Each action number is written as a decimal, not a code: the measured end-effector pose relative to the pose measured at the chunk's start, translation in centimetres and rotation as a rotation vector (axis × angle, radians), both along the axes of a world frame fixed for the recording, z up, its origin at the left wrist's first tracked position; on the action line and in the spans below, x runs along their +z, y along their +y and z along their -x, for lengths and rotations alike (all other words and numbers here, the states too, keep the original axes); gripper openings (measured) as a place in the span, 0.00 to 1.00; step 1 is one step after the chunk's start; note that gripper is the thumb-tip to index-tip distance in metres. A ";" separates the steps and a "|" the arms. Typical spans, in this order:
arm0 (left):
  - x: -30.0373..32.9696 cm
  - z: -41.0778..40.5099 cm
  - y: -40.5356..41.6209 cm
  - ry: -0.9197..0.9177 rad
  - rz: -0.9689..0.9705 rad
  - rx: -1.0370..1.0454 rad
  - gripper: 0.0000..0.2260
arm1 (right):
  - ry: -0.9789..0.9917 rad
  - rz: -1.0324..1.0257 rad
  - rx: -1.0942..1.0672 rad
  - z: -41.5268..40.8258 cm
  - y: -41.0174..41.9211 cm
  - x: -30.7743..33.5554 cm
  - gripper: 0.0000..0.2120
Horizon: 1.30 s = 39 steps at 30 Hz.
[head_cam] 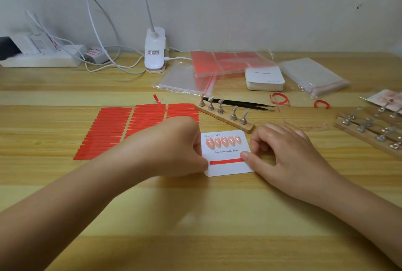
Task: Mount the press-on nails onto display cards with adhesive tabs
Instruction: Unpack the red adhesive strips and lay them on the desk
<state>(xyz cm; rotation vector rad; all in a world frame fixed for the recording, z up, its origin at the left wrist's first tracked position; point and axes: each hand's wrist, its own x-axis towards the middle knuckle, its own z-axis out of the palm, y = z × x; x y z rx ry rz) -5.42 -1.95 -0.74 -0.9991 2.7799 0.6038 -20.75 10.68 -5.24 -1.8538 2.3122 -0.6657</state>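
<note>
Surroundings: a white clip-on desk lamp [154, 51] stands at the back of the pale wooden table [195, 216], with a white power strip [43, 58] and cables to its left.
Supplies: clear zip bags holding red sheets [226, 63] lie beside a stack of white blank cards [265, 79]; a further pile of clear bags [313, 75] sits to the right.
Tools: black pointed tweezers [243, 103] rest behind a wooden strip of five metal nail stands [224, 113]; more wooden stand strips [369, 131] lie at the right edge.
Tape sheet: a sheet of red adhesive strips [121, 127] lies to the left, partly covered by the left wrist.
Display card: a white rounded card printed "Handmade Nail" [226, 151] lies flat between both hands, just in front of the five-stand strip.
Nails: five peach almond-shaped press-on nails [224, 141] sit in a row across the card's upper half.
Card strip: one red adhesive strip [226, 161] lies across the card's lower half.
Left hand [174, 151]: fingers curled, their tips pinching the card's left edge by the strip's left end.
Right hand [282, 151]: fingers loosely curled, thumb pressing the strip's right end; a firm grip cannot be told.
</note>
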 end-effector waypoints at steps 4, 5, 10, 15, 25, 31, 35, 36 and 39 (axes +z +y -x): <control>-0.5 -0.9 2.2 0.341 0.248 -0.150 0.06 | -0.015 -0.001 -0.006 0.0 0.0 0.0 0.09; -0.8 -0.8 2.8 0.368 0.294 -0.214 0.08 | -0.019 0.002 -0.007 0.0 0.0 0.1 0.09; -2.7 -0.7 3.5 0.397 0.462 -0.356 0.13 | -0.021 0.006 -0.018 -0.1 0.0 0.1 0.09; -2.7 -1.4 2.7 0.413 0.558 -0.428 0.16 | -0.021 0.003 -0.023 0.1 0.0 0.1 0.10; -3.2 -3.5 1.7 0.446 0.562 -0.431 0.13 | -0.070 0.013 -0.019 0.2 0.1 0.1 0.09; -3.4 -3.4 1.7 0.486 0.516 -0.399 0.13 | -0.230 0.062 -0.048 0.3 0.3 0.2 0.08; -3.6 -3.5 1.6 0.511 0.463 -0.386 0.13 | -0.209 0.149 -0.124 -0.7 -0.2 0.2 0.13; -3.6 -3.4 1.6 0.509 0.460 -0.387 0.13 | -0.128 0.141 -0.129 -1.1 -0.5 0.1 0.16; -3.6 -3.4 1.6 0.497 0.462 -0.391 0.13 | 0.015 0.083 -0.128 -1.9 -1.0 -0.2 0.20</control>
